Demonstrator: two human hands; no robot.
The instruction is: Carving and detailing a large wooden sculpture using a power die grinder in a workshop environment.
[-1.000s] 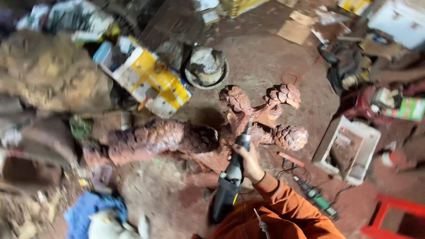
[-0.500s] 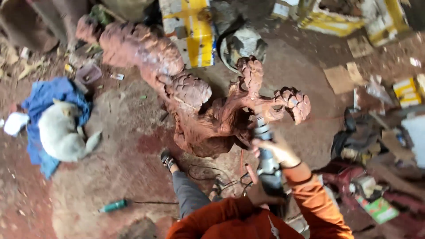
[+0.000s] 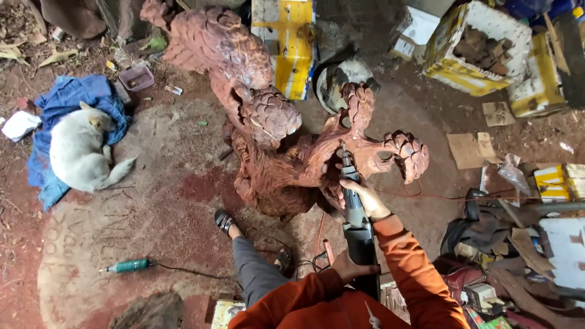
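Grinder on the carving

Right hand [image 3: 364, 200] grasps the grinder [image 3: 353, 207] near its tip; left hand [image 3: 346, 267] clenches its rear. Carving [image 3: 274, 140] lies at centre. Box [image 3: 481, 45] at 1 o'clock holds wood chunks.

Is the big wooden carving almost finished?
Much looks done: the reddish-brown carved wood sculpture already has scaly, pinecone-like clusters cut in. Now the right hand and left hand hold a grey handheld rotary carving tool against a branch. The base looks rougher, so probably more remains.
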